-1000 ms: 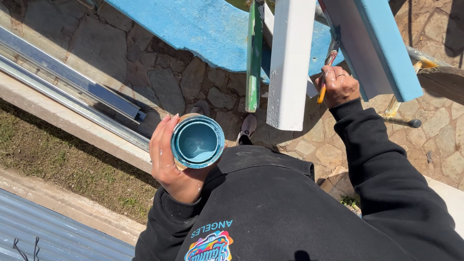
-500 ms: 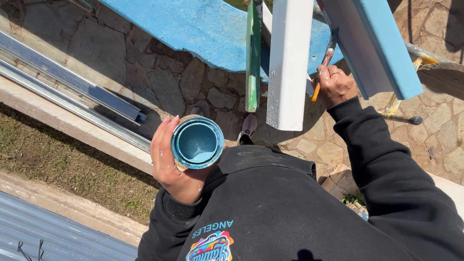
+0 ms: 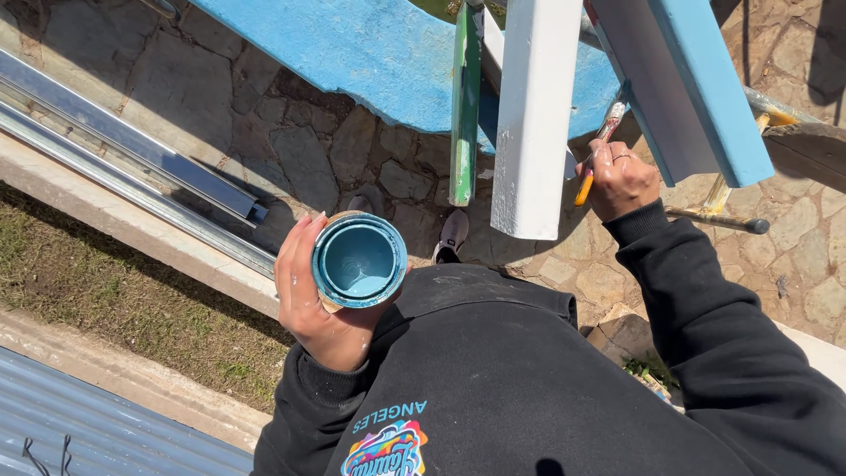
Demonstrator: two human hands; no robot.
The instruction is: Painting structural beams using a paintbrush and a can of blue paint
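My left hand grips a small round can of blue paint, held upright near my chest with its open top showing. My right hand holds a paintbrush with an orange handle; its bristles point up under a slanted beam that is blue on top and white beneath. A white board stands just left of the brush, with a green-edged board beside it.
Far below lie a stone-paved floor, a blue-painted curved slab, long metal rails and a strip of grass. A corrugated metal sheet is at the lower left. My shoes show below.
My right hand has shifted the brush slightly up and right along the underside of the slanted beam. The left hand keeps the can steady.
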